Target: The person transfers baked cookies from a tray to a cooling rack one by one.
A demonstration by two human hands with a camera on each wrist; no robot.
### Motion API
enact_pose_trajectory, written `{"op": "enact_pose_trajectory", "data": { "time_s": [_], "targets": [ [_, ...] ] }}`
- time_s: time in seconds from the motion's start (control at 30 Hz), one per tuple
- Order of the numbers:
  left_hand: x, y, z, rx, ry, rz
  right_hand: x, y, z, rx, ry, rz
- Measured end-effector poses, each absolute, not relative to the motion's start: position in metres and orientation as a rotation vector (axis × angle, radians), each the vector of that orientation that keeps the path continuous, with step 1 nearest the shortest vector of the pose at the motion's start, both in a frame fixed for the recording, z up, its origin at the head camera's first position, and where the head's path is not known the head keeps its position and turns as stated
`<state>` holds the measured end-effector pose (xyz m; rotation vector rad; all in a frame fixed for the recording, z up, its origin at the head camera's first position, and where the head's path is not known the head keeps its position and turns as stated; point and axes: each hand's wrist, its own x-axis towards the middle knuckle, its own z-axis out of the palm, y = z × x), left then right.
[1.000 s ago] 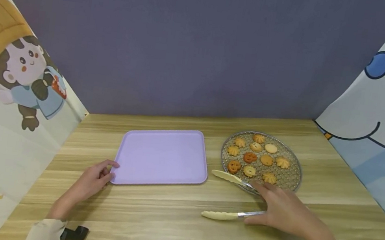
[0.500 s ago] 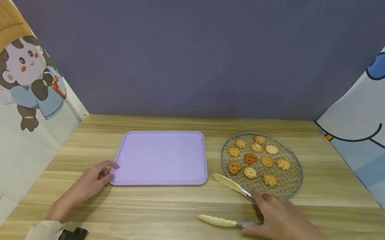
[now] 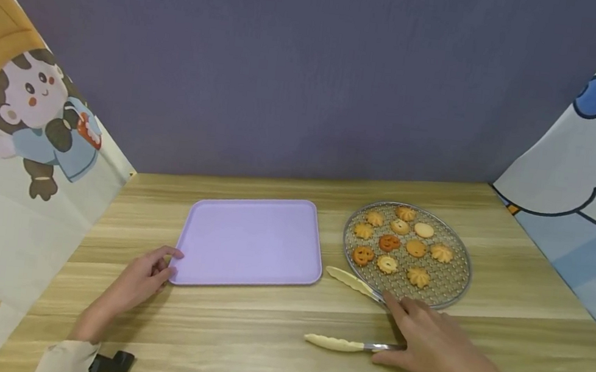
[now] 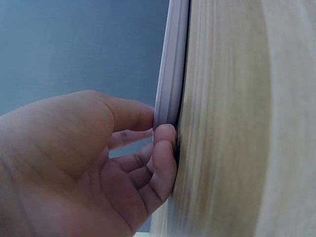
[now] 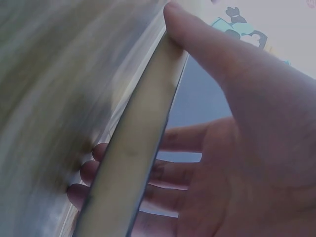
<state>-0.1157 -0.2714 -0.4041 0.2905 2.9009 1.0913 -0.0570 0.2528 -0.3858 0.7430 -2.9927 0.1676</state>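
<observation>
A flat lilac tray (image 3: 250,242) lies on the table. My left hand (image 3: 137,278) pinches its near left corner; the left wrist view shows the thumb and curled fingers (image 4: 163,153) at the tray's edge (image 4: 173,64). On the right, my right hand (image 3: 431,342) holds metal tongs with cream scalloped tips (image 3: 334,343), thumb on one arm and fingers on the other. The tongs are spread wide, nothing between them. One tong arm (image 5: 131,133) crosses the right wrist view in front of the fingers. A round mesh rack (image 3: 450,280) bears several cookies (image 3: 418,277), just beyond the tongs.
The wood-grain table (image 3: 236,338) ends at a dark grey back panel (image 3: 310,77). Printed cartoon sheets stand at the left (image 3: 1,226) and right (image 3: 571,162). A narrow strip of table separates tray and rack.
My right hand has drawn slightly toward me, and the tongs' near tip has shifted a little closer and left. The left hand stays at the tray corner.
</observation>
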Motion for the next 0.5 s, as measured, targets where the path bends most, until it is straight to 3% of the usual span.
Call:
{"op": "enact_pose_trajectory", "data": {
  "time_s": [0.5],
  "targets": [
    [-0.1141, -0.2706, -0.4026, 0.311, 2.898, 1.097, -0.0543, 0.2541, -0.3910, 0.760, -2.915, 0.162]
  ]
}}
